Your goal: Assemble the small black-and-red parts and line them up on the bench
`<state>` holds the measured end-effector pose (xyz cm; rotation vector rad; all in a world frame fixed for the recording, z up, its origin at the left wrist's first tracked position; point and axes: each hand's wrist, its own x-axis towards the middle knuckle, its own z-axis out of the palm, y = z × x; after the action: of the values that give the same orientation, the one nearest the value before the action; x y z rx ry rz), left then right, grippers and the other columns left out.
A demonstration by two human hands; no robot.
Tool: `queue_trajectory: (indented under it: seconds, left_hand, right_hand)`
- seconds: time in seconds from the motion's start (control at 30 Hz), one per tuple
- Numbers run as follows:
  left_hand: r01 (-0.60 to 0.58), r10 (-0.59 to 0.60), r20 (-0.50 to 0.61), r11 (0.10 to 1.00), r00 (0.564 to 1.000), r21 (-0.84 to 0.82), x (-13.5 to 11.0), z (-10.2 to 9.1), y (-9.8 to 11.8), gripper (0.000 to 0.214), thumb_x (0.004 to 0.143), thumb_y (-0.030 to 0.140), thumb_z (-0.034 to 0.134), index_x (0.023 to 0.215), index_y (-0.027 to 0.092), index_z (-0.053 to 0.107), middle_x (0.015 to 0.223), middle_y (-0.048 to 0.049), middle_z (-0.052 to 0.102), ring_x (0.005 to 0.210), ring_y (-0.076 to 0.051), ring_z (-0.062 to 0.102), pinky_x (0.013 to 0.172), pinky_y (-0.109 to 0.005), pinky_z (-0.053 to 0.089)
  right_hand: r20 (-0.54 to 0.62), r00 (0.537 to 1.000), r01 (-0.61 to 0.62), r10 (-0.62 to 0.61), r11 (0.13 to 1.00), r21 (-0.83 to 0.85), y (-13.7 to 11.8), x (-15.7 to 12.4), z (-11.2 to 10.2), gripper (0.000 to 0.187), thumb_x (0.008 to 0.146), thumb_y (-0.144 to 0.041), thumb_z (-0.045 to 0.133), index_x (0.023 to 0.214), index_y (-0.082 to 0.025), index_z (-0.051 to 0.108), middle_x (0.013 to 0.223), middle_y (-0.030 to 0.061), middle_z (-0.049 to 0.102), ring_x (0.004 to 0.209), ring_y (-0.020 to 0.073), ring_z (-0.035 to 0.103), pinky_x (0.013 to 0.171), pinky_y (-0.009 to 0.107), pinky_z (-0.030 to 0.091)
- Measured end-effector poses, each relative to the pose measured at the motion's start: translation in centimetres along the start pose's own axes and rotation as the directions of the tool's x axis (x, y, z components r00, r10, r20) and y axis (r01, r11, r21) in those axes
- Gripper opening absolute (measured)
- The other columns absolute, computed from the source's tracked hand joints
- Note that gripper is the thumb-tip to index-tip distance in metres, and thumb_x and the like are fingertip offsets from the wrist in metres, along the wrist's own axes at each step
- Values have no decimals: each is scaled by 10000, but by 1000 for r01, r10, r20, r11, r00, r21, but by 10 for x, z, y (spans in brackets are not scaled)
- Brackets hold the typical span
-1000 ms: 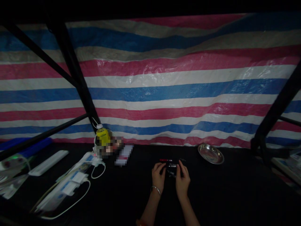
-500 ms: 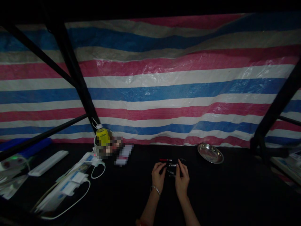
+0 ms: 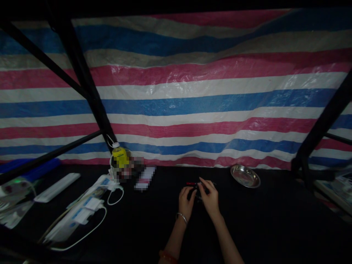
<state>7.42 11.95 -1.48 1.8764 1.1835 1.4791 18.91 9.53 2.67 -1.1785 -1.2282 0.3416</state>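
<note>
My left hand (image 3: 186, 201), with a bracelet at the wrist, is over the dark table with its fingers curled and thumb and fingertips drawn in. My right hand (image 3: 210, 198) reaches across from the right, thumb and index finger close together. Its fingertips are at the right end of a slim red stick-like item (image 3: 190, 183), whose kind I cannot tell. Small dark, shiny pieces (image 3: 198, 198) lie between the hands, partly covered by them. What the fingertips hold is too small and dark to make out.
A round metal dish (image 3: 245, 176) stands to the right. On the left are a yellow-labelled bottle (image 3: 120, 157), a blurred-out phone-like item (image 3: 145, 178), a power strip (image 3: 78, 216) with plugs and loose white cables, and a long white case (image 3: 57, 187). Black frame posts (image 3: 92, 97) flank the striped sheet.
My right hand has moved left and slightly away from me, closer to the left hand and over the red item's end. The silvery piece between the hands is now hidden. My left hand barely moved.
</note>
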Motion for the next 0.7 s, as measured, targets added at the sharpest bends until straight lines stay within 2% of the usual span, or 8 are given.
queue_trajectory:
  seconds: [0.1, 0.2, 0.33, 0.5, 0.7]
  left_hand:
    - [22, -22, -12, 998, 1000, 67, 0, -1, -1, 277, 886, 352, 406, 846, 201, 636, 834, -55, 647, 833, -179, 599, 786, -339, 481]
    - [52, -50, -30, 996, 998, 70, 2, -2, -2, 346, 912, 363, 330, 793, 200, 612, 780, -46, 625, 784, -166, 586, 740, -304, 470]
    - [86, -83, -32, 993, 996, 84, 7, -6, -6, 383, 923, 375, 285, 722, 201, 560, 730, -32, 584, 738, -157, 557, 703, -284, 446]
    - [95, -112, 55, 962, 992, 256, 16, -13, -15, 343, 917, 339, 296, 761, 199, 567, 844, -43, 585, 824, -176, 534, 760, -325, 417]
    - [127, -204, 134, 891, 970, 436, 17, -9, -22, 293, 901, 314, 339, 808, 203, 593, 925, -43, 579, 892, -193, 521, 799, -346, 400]
  right_hand:
    - [18, 1000, -25, 26, 1000, -17, -3, 12, -4, 289, 791, -380, 563, 972, -186, 679, 765, 45, 618, 685, 148, 574, 675, 282, 484]
    - [39, 994, -104, 104, 995, 2, 1, 18, -10, 304, 753, -414, 594, 919, -177, 686, 745, 52, 644, 680, 166, 587, 657, 296, 487]
    - [137, 967, -222, 216, 974, 34, 11, 17, -20, 315, 689, -442, 647, 840, -171, 698, 739, 64, 680, 694, 194, 614, 678, 322, 489]
    - [241, 944, -233, 225, 973, 4, 29, 11, -30, 297, 656, -463, 664, 752, -186, 709, 776, 65, 702, 765, 217, 628, 754, 348, 477]
    - [209, 946, -233, 246, 969, -84, 55, -1, -31, 289, 654, -458, 660, 761, -197, 724, 783, 70, 701, 795, 230, 626, 783, 375, 473]
